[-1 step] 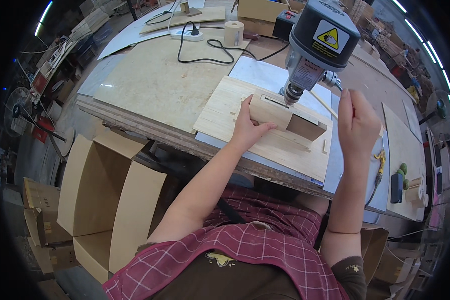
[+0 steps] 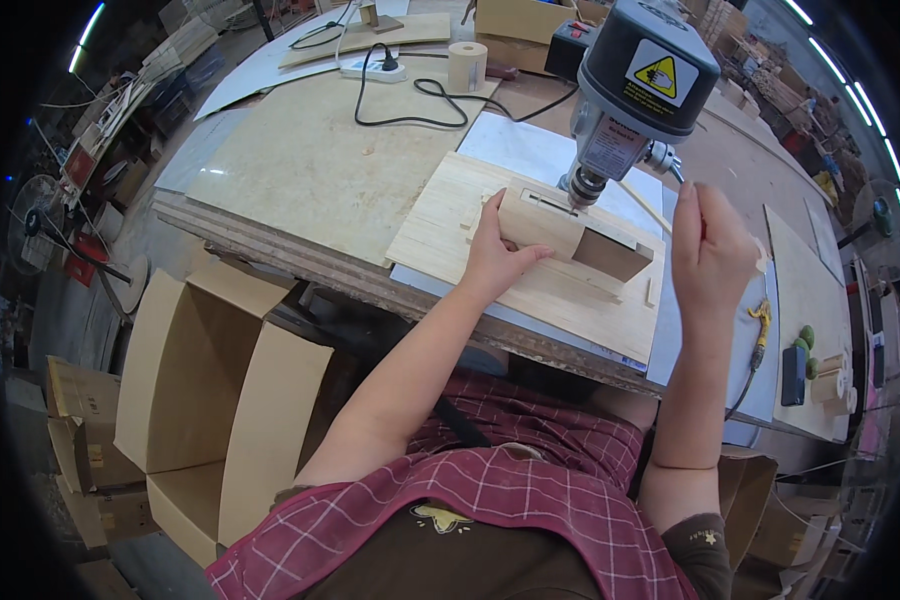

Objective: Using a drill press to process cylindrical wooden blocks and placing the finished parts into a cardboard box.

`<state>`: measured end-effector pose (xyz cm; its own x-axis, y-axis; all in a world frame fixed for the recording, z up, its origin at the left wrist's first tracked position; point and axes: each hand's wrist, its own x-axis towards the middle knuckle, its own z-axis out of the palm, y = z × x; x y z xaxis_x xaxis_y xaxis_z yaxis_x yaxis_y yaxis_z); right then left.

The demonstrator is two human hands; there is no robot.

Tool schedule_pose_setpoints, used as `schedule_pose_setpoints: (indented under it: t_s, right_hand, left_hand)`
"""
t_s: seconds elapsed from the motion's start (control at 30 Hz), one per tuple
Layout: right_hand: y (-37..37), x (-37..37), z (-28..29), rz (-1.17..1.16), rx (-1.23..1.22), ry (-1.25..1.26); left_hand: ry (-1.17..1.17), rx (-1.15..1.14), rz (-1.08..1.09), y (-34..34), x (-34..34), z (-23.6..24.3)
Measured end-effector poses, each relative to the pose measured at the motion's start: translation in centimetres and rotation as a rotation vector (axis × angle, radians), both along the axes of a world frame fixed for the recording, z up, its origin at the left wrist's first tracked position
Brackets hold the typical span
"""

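Note:
My left hand (image 2: 500,258) grips the left part of a pale wooden block (image 2: 542,226) with a long slot in its top and a darker recess at its right end. The block rests on a light wooden board (image 2: 436,212) beneath the chuck (image 2: 587,185) of a grey and black bench drill (image 2: 645,75). My right hand (image 2: 712,240) is closed on the drill's lever handle (image 2: 680,172), at the right of the machine. The tip of the drill is hard to make out.
Behind are a power strip (image 2: 362,72) with a looping black cable and a roll (image 2: 467,68). At the right lie a yellow-handled tool (image 2: 760,330), a phone (image 2: 793,376) and green fruit (image 2: 806,340). Open cardboard boxes (image 2: 200,380) stand below the table (image 2: 300,170) at left.
My right hand has shifted very slightly left and down on the lever. My left hand and the wooden block look unmoved.

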<state>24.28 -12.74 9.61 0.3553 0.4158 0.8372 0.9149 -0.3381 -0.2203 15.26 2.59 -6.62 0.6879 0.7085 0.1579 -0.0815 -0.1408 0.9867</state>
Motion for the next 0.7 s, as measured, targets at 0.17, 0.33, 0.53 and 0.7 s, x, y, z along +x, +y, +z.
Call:
schedule_pose_setpoints:
  t_s: [0.17,0.33,0.53,0.7]
  right_hand:
    - [0.2,-0.3,-2.4,0.010,0.059,0.045]
    - [0.6,-0.6,-4.5,0.082,0.121,0.016]
    - [0.7,-0.1,-8.5,0.122,0.180,0.048]
    - [1.3,0.4,-10.1,0.134,0.204,0.063]
  left_hand:
    - [-0.015,0.024,0.010,0.2,0.3,0.0]
    - [-0.065,-0.014,0.036,0.3,0.0,-0.1]
    - [-0.005,0.054,0.047,-0.2,0.2,-0.9]
    - [0.008,0.006,0.017,-0.4,-0.5,0.5]
